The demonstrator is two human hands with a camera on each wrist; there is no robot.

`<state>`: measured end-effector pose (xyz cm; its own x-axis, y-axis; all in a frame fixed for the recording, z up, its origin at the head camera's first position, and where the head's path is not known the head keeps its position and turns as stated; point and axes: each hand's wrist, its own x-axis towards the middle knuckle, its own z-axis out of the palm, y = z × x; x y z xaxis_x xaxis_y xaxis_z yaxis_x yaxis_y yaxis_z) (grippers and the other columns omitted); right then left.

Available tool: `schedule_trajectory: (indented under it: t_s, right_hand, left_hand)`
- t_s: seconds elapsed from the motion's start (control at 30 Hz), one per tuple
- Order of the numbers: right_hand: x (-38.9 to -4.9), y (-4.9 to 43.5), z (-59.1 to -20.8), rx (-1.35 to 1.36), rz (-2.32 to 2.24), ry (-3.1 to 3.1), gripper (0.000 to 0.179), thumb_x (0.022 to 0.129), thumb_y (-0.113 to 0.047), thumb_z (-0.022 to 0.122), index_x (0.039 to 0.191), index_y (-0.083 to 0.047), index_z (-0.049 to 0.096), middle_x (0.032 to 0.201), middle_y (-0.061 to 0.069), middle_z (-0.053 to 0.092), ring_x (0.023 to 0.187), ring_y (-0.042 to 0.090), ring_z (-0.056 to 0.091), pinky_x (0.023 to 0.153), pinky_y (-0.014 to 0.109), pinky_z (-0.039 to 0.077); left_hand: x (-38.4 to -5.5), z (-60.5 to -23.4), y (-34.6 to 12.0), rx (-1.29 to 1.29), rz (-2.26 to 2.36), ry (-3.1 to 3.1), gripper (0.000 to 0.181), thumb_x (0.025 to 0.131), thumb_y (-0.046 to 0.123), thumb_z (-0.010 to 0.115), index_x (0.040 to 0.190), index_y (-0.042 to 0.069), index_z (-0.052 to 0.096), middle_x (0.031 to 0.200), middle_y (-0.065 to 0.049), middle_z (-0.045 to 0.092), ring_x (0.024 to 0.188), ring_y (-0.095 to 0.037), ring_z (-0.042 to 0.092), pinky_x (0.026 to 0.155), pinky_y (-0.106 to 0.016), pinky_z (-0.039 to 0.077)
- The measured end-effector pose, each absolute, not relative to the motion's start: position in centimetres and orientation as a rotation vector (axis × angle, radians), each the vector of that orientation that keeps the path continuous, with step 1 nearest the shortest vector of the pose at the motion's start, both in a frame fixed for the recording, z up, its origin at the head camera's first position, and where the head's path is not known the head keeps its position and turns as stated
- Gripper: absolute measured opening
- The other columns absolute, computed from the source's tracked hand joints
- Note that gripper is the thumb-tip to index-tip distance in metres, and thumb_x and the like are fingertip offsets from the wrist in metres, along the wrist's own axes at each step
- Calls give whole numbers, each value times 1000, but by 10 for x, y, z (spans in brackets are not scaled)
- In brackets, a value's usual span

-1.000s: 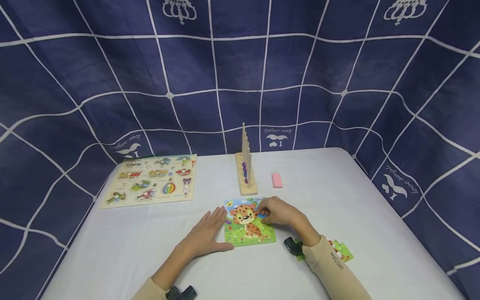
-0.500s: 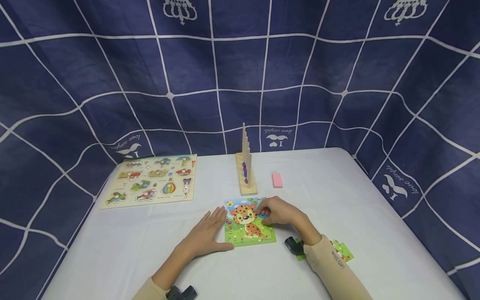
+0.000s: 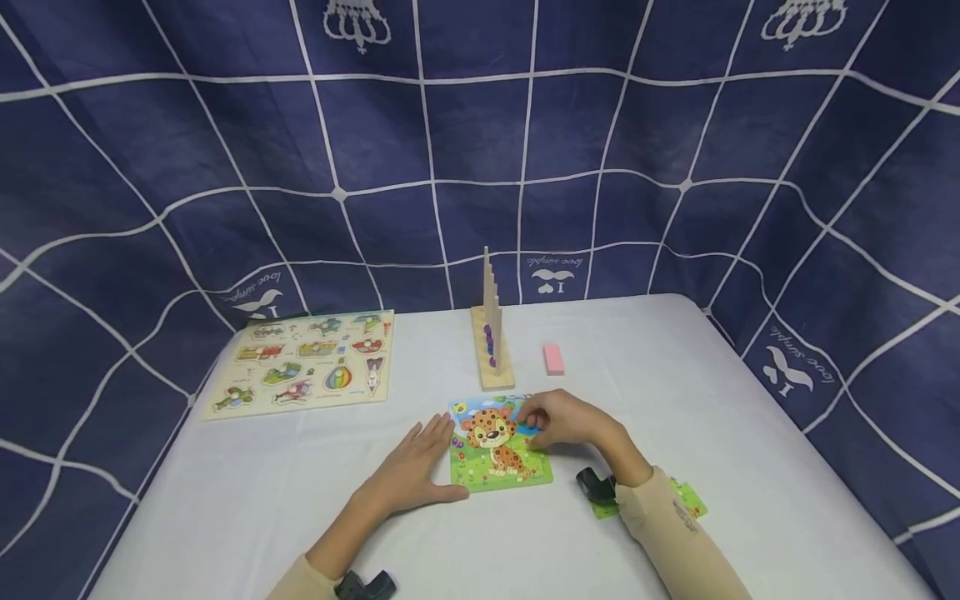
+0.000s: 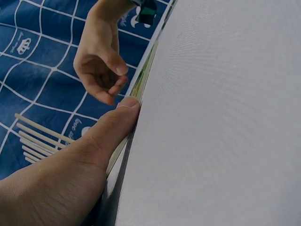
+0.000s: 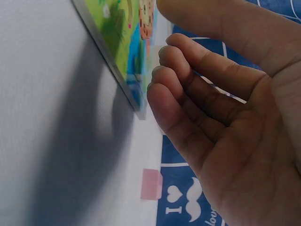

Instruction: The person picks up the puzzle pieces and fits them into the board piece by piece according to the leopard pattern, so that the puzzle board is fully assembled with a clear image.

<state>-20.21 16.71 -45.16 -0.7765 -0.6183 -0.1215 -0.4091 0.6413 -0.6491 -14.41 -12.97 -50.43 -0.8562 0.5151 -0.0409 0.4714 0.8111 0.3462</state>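
A square leopard picture puzzle (image 3: 491, 450) lies flat on the white table, bright green and blue. My left hand (image 3: 412, 467) rests along its left side, fingers spread and the thumb at the lower left corner. In the left wrist view that thumb (image 4: 117, 122) lies at the puzzle's edge. Over the puzzle's upper right part is my right hand (image 3: 562, 418), its fingers loosely bent. In the right wrist view the right palm (image 5: 244, 141) shows nothing in it, and the fingertips stand close to the puzzle's corner (image 5: 136, 101).
Green puzzle pieces (image 3: 690, 498) lie partly hidden under the right sleeve. Behind the puzzle stands a wooden peg stand (image 3: 495, 379) with purple and blue beads, a pink block (image 3: 553, 360) to its right. A wooden vehicle puzzle board (image 3: 300, 362) lies at the back left.
My right hand has lifted slightly and shifted a little to the right over the puzzle, its forearm moving with it. My left hand keeps its place at the puzzle's edge.
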Motion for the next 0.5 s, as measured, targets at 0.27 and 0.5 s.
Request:
schedule_trajectory:
  t_s: [0.27, 0.5]
  right_hand:
    - [-190, 184, -441, -853, -852, 2532, 38, 69, -7, 85, 104, -2, 70, 81, 4, 63, 71, 9, 53, 62, 18, 49]
    - [-174, 204, -431, -796, -837, 2541, 41, 70, -11, 86, 106, -1, 68, 80, 4, 61, 72, 12, 52, 61, 19, 47]
  left_hand:
    - [-143, -506, -128, 792, 485, 2863, 115, 74, 81, 55, 154, 6, 23, 163, -10, 19, 152, -27, 19, 124, -47, 17]
    - [-144, -505, -129, 791, 476, 2869, 116, 74, 83, 54, 154, 6, 23, 163, -10, 20, 152, -26, 18, 124, -47, 17]
